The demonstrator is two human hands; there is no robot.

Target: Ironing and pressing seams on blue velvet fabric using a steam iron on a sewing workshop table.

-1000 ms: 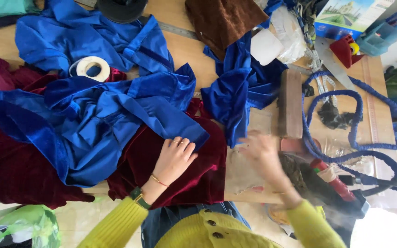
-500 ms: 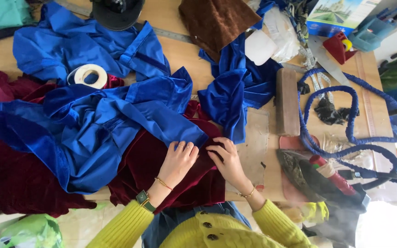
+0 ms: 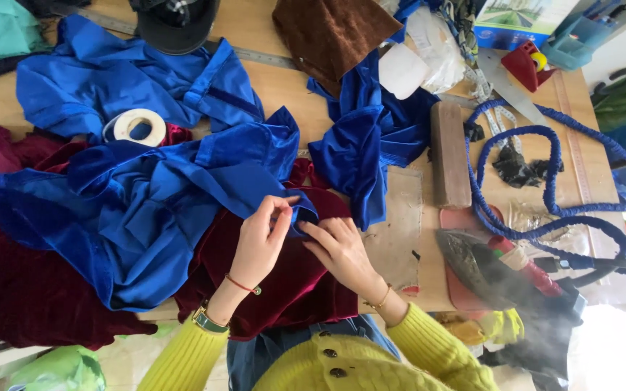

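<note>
Head view: both hands point(image 3: 259, 242) seemingly pinch blue fabric point(image 3: 182, 195).

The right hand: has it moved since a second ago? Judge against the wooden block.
Yes. The right hand has moved left, away from the wooden block, and now meets the left hand at the blue fabric edge.

Right hand point(image 3: 342, 250) newly beside left hand point(image 3: 259, 242), on blue cloth point(image 3: 182, 188) corner
</note>
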